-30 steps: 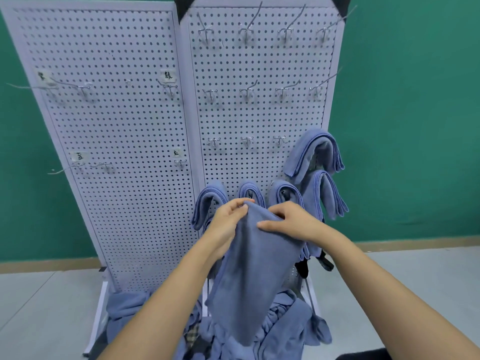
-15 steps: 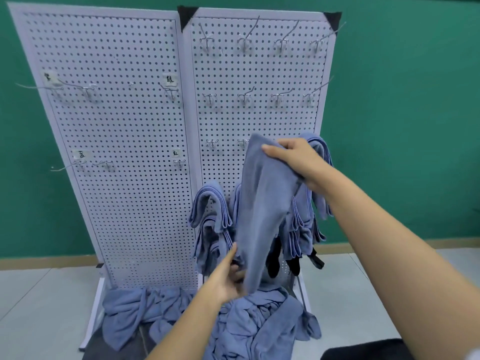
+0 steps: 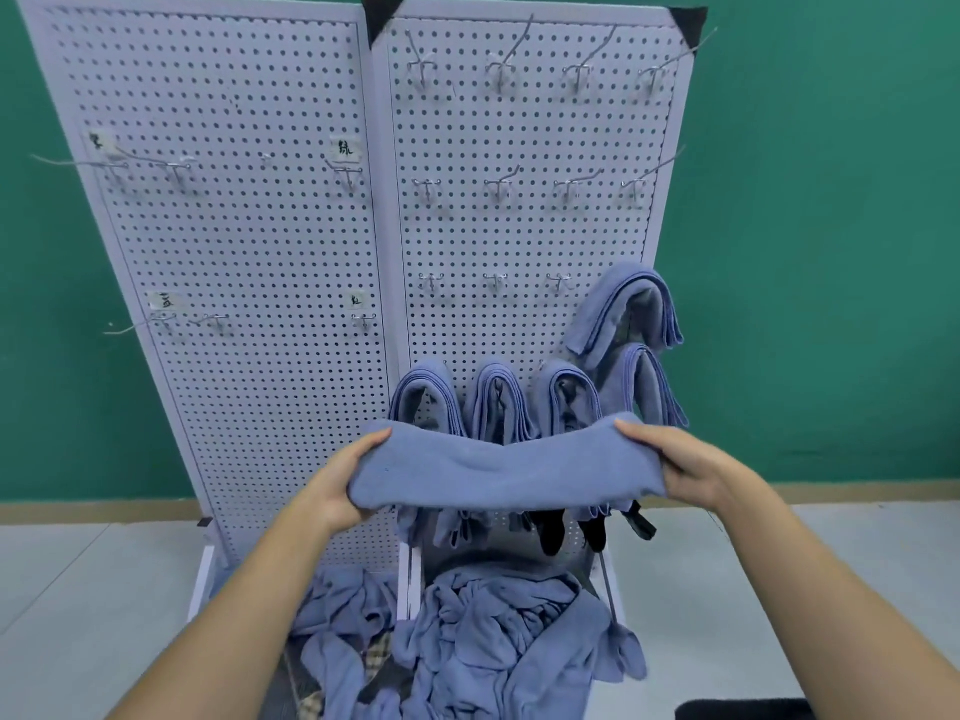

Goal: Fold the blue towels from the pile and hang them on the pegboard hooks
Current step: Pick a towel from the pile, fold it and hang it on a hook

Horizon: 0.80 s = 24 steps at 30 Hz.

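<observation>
Green wall (image 3: 831, 200), white pegboard (image 3: 249, 252) behind. Centre frame: left hand (image 3: 337, 488), right hand (image 3: 691, 470) clenched on folded towel (image 3: 504, 475) ends. Likely soft, light, saggy; best gripped endwise.

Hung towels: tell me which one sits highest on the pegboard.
The towel at the far right, alone in the third hook row of the pegboard. The other four hang side by side in one row below it.
</observation>
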### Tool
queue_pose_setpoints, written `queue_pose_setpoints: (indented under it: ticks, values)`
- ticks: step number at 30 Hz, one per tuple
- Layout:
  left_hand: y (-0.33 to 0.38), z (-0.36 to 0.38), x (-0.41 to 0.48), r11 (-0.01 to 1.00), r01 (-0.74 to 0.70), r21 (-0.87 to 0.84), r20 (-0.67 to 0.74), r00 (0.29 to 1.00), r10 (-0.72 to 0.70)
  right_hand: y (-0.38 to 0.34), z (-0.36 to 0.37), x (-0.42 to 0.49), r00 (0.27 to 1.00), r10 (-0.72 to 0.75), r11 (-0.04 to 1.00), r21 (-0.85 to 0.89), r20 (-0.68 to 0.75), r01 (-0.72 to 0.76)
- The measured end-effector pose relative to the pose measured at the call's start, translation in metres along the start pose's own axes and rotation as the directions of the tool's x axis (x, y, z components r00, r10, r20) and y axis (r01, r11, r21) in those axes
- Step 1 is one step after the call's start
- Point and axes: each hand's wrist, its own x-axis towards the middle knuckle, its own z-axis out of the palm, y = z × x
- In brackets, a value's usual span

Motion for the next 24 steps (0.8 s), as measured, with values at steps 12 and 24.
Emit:
queue_pose_setpoints:
  ticks: [12,24]
  values:
    - [0.027,-0.045,0.001,0.886,-0.157,0.435,0.079,0.988,0.136,0.024,-0.004,0.039,0.999,0.011,0.939,-0.344,0.032,0.0]
    - [0.058,-0.051,-0.016,0.938,-0.337,0.082,0.211,0.925,0.314,0.003,0.008,0.038,0.954,-0.265,0.964,0.057,0.142,0.259]
